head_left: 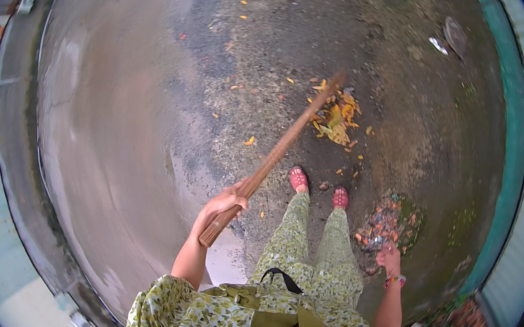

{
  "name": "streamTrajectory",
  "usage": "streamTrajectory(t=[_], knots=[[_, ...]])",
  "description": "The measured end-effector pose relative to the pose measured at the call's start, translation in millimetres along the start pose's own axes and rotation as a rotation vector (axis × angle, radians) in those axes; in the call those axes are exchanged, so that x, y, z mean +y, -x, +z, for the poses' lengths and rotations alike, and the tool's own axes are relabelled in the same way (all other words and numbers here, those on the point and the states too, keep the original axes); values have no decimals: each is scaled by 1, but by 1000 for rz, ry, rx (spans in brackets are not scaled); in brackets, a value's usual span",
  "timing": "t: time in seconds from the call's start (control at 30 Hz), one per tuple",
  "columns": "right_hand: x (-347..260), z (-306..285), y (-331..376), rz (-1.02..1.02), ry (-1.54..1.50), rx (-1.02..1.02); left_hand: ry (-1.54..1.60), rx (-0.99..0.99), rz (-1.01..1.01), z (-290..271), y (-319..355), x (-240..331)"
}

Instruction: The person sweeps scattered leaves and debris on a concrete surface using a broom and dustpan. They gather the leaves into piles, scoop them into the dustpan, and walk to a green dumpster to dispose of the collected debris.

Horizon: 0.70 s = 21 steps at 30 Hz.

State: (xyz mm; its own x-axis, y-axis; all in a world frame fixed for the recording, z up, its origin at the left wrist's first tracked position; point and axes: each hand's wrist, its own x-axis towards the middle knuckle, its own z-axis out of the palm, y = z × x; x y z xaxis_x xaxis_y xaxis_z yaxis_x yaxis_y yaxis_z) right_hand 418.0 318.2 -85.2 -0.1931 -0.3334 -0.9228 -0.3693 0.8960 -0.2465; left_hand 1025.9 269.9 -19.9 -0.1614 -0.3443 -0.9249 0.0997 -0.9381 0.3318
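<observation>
My left hand [227,202] is wrapped round a brown stick broom [280,146], a bundle of thin sticks, near its thick end. The broom slants up and to the right, its thin tip blurred. That tip reaches over a small heap of yellow leaves [338,122] on the wet ground ahead of my feet. My right hand [389,257] hangs low on the right with its fingers curled in and nothing visible in them. It appears beside a patch of orange and grey litter [382,224] on the ground.
My feet in red shoes [298,179] stand just short of the leaf heap. Loose yellow leaves lie scattered farther off. A dark flat piece [455,37] and a white scrap [438,46] lie at the far right, near a green wall base [505,128]. A kerb [37,103] runs along the left.
</observation>
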Motion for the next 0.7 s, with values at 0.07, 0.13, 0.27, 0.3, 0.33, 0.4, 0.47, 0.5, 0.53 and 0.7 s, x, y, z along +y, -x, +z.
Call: streamTrajectory(t=[0.07,0.13,0.27,0.3,0.33,0.4,0.47,0.5,0.53,0.7], knots=[[-21,4,11,9,-165,37,-130,108,52,-2,9,23],[-21,3,22,-10,-218,56,-162,179,67,-20,-8,54],[10,-3,40,41,-185,96,-74,241,192,-59,-114,108],[25,-6,43,51,-167,105,-47,237,183,-65,-151,119],[37,-9,49,77,-158,107,-23,231,171,-67,-182,117],[66,-12,66,141,-155,142,-151,334,151,-24,-212,105],[82,-11,79,185,-182,177,-324,407,216,12,-239,68],[91,-8,85,226,-174,171,-436,428,273,21,-241,29],[106,-4,91,264,-184,173,-432,351,271,49,-225,9],[158,-2,95,296,-223,72,-10,87,39,97,-99,-11]])
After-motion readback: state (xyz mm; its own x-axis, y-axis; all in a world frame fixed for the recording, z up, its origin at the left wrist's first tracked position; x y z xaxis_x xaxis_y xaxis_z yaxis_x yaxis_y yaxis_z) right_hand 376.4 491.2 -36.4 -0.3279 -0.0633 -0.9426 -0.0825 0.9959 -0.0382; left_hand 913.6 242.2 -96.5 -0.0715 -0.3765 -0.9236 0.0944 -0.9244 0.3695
